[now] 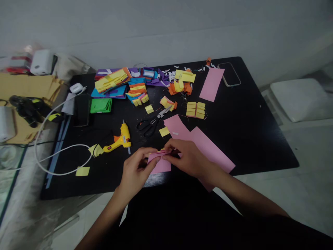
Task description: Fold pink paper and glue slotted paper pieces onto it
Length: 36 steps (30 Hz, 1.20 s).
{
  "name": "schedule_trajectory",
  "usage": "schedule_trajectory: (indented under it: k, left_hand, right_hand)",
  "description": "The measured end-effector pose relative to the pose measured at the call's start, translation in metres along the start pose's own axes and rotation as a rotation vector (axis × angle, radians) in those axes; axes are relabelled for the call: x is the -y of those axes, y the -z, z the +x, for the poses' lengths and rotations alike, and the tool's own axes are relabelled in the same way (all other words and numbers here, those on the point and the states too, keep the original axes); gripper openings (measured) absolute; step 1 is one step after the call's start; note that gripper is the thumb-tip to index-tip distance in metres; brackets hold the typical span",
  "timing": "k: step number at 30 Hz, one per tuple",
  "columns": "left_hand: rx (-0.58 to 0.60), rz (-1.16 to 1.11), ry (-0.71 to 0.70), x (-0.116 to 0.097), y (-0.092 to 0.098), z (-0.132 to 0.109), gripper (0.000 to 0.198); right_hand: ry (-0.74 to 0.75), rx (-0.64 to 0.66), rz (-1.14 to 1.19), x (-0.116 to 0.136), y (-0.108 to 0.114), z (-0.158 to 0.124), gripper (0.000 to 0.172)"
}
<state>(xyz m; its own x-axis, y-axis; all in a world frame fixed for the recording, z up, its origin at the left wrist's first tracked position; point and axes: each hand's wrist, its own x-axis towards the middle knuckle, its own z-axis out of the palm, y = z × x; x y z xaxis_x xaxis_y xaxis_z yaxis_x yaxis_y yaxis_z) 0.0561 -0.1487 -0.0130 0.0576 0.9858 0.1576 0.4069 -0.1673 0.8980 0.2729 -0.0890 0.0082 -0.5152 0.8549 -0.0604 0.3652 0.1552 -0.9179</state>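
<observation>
Close to the front edge of the black table, my left hand [139,166] and my right hand [186,156] pinch a folded piece of pink paper [161,166] between thumbs and fingers. Small bits of yellow show along its top edge. Larger pink sheets [208,149] lie under and beside my right hand. Just beyond my hands are a small yellow paper piece [164,131] and black-handled scissors [153,121] with the blades partly apart. A yellow glue gun [121,138] lies to the left of my left hand.
Stacked coloured papers [111,83], green paper [101,105] and folded yellow blocks [195,110] cover the back of the table [249,139]. A dark phone [82,110] and looping white cable [39,139] are at left; another phone-shaped object [229,74] is back right. A white stool [296,99] stands beyond.
</observation>
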Motion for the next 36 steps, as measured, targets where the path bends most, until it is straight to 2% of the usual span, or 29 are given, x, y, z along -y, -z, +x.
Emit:
schedule_trajectory:
  k: [8, 11, 16, 18, 20, 21, 22, 23, 24, 27, 31, 36]
  left_hand:
    - [0.010, 0.027, -0.027, 0.004, 0.002, -0.001, 0.020]
    - [0.010, 0.048, -0.026, 0.005, 0.001, -0.002, 0.017]
    - [0.034, 0.016, 0.009, 0.005, 0.002, -0.004, 0.021]
    - [0.077, -0.001, 0.002, 0.009, 0.011, -0.003, 0.033]
    - [0.101, 0.024, -0.029, 0.018, 0.028, 0.001, 0.043]
    - [0.060, 0.083, -0.026, 0.024, 0.039, 0.004, 0.036]
    - [-0.025, 0.192, 0.000, 0.031, 0.051, 0.008, 0.027]
    - [-0.131, 0.318, 0.033, 0.039, 0.064, 0.011, 0.024]
    - [-0.168, 0.473, 0.067, 0.047, 0.076, 0.014, 0.028]
    - [-0.092, 0.793, 0.123, 0.067, 0.101, 0.018, 0.045]
    - [-0.041, 0.908, 0.179, 0.081, 0.109, 0.017, 0.049]
    - [-0.101, 0.946, 0.153, 0.082, 0.108, 0.018, 0.025]
  right_hand:
    - [-0.071, 0.052, 0.117, 0.000, 0.005, 0.003, 0.008]
    - [0.003, 0.064, 0.040, -0.004, 0.005, 0.003, 0.008]
    - [0.228, 0.063, -0.087, -0.014, 0.001, 0.002, 0.007]
    - [0.298, 0.054, -0.131, -0.016, 0.001, 0.001, 0.009]
    - [0.338, 0.059, -0.190, -0.016, 0.003, -0.001, 0.014]
    - [0.351, 0.072, -0.227, -0.016, 0.004, -0.002, 0.018]
    - [0.361, 0.089, -0.266, -0.015, 0.005, -0.003, 0.020]
    - [0.370, 0.104, -0.301, -0.015, 0.006, -0.005, 0.022]
    - [0.380, 0.116, -0.330, -0.014, 0.007, -0.006, 0.023]
    - [0.406, 0.138, -0.388, -0.011, 0.007, -0.010, 0.023]
    - [0.441, 0.139, -0.476, -0.007, 0.006, -0.014, 0.022]
    - [0.495, 0.151, -0.548, -0.003, 0.006, -0.016, 0.025]
